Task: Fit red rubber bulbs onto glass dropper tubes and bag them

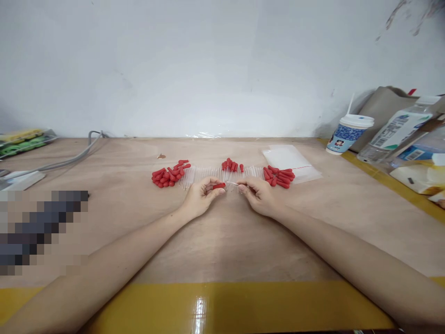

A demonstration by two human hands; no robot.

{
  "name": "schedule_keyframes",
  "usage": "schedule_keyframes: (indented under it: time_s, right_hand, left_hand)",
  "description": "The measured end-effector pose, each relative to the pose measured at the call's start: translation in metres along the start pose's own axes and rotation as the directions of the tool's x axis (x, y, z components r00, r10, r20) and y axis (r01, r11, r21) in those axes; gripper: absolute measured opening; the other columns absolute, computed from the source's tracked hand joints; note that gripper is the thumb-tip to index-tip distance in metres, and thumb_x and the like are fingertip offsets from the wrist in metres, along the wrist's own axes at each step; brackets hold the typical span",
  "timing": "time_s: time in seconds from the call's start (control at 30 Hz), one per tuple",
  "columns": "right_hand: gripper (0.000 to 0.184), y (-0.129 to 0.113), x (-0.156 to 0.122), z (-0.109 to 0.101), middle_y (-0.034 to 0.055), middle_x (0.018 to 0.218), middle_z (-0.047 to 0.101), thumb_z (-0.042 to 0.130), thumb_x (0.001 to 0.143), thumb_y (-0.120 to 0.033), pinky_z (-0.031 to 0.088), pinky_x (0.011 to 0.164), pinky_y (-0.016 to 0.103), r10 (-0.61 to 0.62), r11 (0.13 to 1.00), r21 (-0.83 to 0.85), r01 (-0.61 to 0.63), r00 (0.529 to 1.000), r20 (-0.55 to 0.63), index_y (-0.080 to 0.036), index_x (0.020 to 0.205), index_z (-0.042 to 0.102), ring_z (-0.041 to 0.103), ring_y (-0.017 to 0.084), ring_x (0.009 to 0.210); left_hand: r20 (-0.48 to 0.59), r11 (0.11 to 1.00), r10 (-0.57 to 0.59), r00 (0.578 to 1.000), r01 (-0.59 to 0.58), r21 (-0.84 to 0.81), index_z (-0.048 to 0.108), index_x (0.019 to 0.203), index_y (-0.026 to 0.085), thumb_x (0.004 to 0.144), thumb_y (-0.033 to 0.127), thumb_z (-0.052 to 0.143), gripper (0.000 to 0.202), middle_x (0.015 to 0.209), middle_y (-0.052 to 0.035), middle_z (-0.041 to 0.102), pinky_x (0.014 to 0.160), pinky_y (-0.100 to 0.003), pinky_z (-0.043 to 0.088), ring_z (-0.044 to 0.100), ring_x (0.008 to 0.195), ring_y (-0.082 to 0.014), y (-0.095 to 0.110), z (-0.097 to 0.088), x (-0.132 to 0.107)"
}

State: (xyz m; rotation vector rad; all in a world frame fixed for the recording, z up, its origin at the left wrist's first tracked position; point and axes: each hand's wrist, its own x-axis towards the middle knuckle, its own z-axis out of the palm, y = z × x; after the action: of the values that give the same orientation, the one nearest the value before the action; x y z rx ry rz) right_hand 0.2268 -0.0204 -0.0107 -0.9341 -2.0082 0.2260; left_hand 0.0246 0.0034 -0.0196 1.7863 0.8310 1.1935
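Bare forearms [132,255] (hands [201,197] [260,195] bare too)

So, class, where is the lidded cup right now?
In the head view, the lidded cup stands towards the right, near the wall, just left of the plastic bottle.

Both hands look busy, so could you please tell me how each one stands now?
Left hand: closed, holding a red bulb.
Right hand: closed, holding a thin clear tube.

A red bulb [219,185] lies sideways in the left hand [202,197], its end near a slim clear tube [232,183] pinched nearly level in the right hand [259,195]. Beyond, more clear tubes [201,174], several red-capped, lie between heaped red bulbs [166,177].
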Motion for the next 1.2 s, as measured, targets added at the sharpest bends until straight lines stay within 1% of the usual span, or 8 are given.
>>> schedule_keyframes:
  time_s: [0.1,0.33,0.6,0.77,0.87,1.03,1.1,1.2]
  right_hand:
    - [0.019,0.002,0.000,0.000,0.0041,0.088,0.066,0.044,0.087,-0.025,0.041,0.070,0.028,0.007,1.000,0.017,-0.006,1.000,-0.022,-0.019,0.095,0.060,0.059,0.016,0.079]
    - [0.018,-0.001,-0.002,0.001,0.0029,0.088,0.068,0.047,0.086,-0.025,0.034,0.074,0.032,0.034,0.998,-0.061,-0.031,0.999,0.039,-0.020,0.093,0.062,0.060,0.016,0.077]
    - [0.019,0.006,0.005,-0.005,0.0020,0.081,0.069,0.048,0.086,-0.025,0.031,0.078,0.032,0.022,1.000,-0.023,-0.019,0.985,0.173,-0.021,0.092,0.066,0.059,0.014,0.068]
    - [0.021,0.006,0.009,-0.013,0.0010,0.081,0.070,0.047,0.087,-0.027,0.024,0.081,0.035,0.013,0.993,-0.119,0.018,0.968,0.249,-0.024,0.094,0.067,0.056,0.013,0.063]
    - [0.021,0.002,0.011,-0.015,0.0007,0.081,0.069,0.047,0.087,-0.026,0.022,0.078,0.034,-0.017,0.969,-0.234,0.075,0.970,0.241,-0.025,0.093,0.067,0.054,0.012,0.062]
    - [0.023,-0.006,0.004,-0.012,0.0015,0.074,0.066,0.045,0.085,-0.019,0.021,0.071,0.033,-0.103,0.879,-0.442,0.181,0.975,0.195,-0.022,0.092,0.067,0.052,0.013,0.063]
    - [0.023,-0.007,0.002,-0.011,0.0024,0.073,0.066,0.043,0.086,-0.020,0.023,0.070,0.032,-0.112,0.869,-0.458,0.185,0.977,0.182,-0.020,0.092,0.066,0.052,0.014,0.063]
    - [0.023,-0.004,0.002,-0.011,0.0040,0.079,0.066,0.041,0.088,-0.022,0.028,0.069,0.030,-0.092,0.924,-0.349,0.157,0.976,0.198,-0.018,0.094,0.063,0.054,0.014,0.067]
  left_hand:
    - [0.006,1.000,-0.004,1.000,0.004,-0.003,0.057,0.087,0.013,0.071,0.030,0.066,0.024,0.084,-0.0063,0.067,0.075,-0.030,0.051,0.064,0.079,-0.0164,0.002,0.001,-0.001]
    - [-0.002,0.999,-0.007,1.000,0.007,0.041,0.060,0.089,0.013,0.072,0.030,0.066,0.025,0.085,-0.0060,0.067,0.075,-0.029,0.050,0.063,0.079,-0.0159,0.001,0.001,-0.001]
    - [0.080,0.997,-0.013,0.997,0.008,0.073,0.065,0.087,0.013,0.075,0.033,0.061,0.024,0.070,-0.0026,0.066,0.062,-0.024,0.052,0.060,0.058,-0.0112,0.009,0.000,-0.005]
    - [0.105,0.996,-0.026,0.994,0.016,0.089,0.065,0.085,0.012,0.076,0.035,0.060,0.025,0.064,-0.0021,0.064,0.057,-0.023,0.052,0.059,0.053,-0.0101,0.011,0.003,-0.007]
    - [0.104,0.991,-0.027,0.994,0.013,0.134,0.065,0.085,0.012,0.077,0.036,0.059,0.026,0.064,-0.0025,0.064,0.055,-0.022,0.051,0.059,0.053,-0.0100,0.009,0.003,-0.007]
    - [0.080,0.971,-0.034,0.996,0.014,0.240,0.065,0.088,0.012,0.078,0.035,0.058,0.026,0.068,-0.0034,0.066,0.055,-0.022,0.052,0.059,0.053,-0.0105,0.009,0.002,-0.008]
    - [0.079,0.965,-0.037,0.996,0.015,0.262,0.066,0.089,0.012,0.077,0.035,0.059,0.026,0.070,-0.0042,0.067,0.056,-0.023,0.052,0.061,0.054,-0.0113,0.010,0.002,-0.008]
    - [0.082,0.957,-0.010,0.997,-0.014,0.290,0.066,0.091,0.013,0.076,0.035,0.061,0.027,0.079,-0.0055,0.070,0.063,-0.026,0.054,0.064,0.061,-0.0135,0.012,0.000,-0.007]
